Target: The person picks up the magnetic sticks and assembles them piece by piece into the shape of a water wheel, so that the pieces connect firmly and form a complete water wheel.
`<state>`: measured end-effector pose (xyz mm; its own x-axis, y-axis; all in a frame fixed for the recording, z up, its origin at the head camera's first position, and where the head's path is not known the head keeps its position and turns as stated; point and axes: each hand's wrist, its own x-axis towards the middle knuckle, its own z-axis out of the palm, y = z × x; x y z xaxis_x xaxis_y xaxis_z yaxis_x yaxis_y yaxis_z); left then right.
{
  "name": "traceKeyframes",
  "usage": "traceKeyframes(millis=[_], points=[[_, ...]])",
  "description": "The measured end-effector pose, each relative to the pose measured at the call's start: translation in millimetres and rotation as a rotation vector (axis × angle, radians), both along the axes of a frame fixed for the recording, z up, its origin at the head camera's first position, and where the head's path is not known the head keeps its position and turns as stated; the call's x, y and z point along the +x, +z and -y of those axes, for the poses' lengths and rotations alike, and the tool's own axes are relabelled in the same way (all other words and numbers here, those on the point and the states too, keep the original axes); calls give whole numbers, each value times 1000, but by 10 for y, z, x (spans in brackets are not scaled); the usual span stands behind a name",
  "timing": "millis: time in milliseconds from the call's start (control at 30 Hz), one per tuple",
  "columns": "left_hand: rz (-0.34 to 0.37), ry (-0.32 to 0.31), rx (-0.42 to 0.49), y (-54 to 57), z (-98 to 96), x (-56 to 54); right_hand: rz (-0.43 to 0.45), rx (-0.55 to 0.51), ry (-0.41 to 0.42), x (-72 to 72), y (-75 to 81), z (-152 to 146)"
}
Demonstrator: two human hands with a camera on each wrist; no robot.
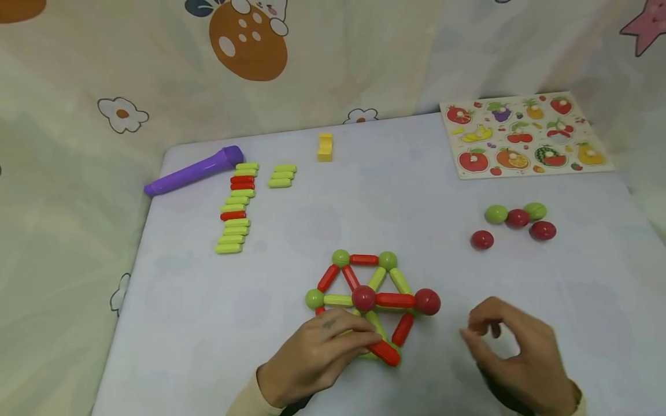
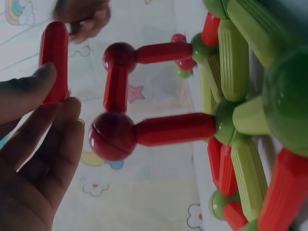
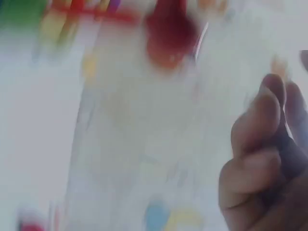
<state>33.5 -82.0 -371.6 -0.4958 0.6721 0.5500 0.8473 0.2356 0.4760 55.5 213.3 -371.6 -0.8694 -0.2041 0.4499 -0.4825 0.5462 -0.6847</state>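
Ball-and-rod frame [image 1: 364,299]: on the counter [image 1: 208,323], well in from its far, left and right edges.
Left hand [image 1: 319,352]: your fingers [image 1: 354,342] pinch a red rod [image 1: 385,353].
Right hand [image 1: 528,355]: your fingers curl into a ring, apart from the frame.

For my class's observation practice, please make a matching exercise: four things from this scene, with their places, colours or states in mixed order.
Things:
1. Left hand
2. Loose balls
3. Purple stick
4. Fruit board

Descriptions:
A. At the far right of the table
B. Three red, two green
C. At the far left of the table
D. Holding a red rod

Pairs: 1-D, 2-B, 3-C, 4-A
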Motion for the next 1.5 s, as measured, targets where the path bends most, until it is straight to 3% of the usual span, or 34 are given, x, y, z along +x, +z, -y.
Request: traceKeyframes(millis=[100,167,233,500,733,833,1033,1233,1500], points=[[4,-19,16,-6,-47,5,-125,-96,236,54,1,321],[18,-31,33,-26,-80,11,-185,-132,322,63,-31,513],[31,-31,45,-49,-103,12,-214,-170,347,56,-89,640],[56,29,39,-112,-116,-30,-54,-139,283,50,-255,671],[43,131,39,-94,34,-126,-80,-89,221,45,-306,696],[73,195,-26,-126,122,-193,-82,-32,184,32,-313,719],[111,294,-244,-258,174,-250,-90,36,159,20,-312,770],[91,328,-305,-336,133,-278,-88,54,155,13,-308,804],[103,322,-322,-361,109,-309,-94,53,130,21,-305,830]])
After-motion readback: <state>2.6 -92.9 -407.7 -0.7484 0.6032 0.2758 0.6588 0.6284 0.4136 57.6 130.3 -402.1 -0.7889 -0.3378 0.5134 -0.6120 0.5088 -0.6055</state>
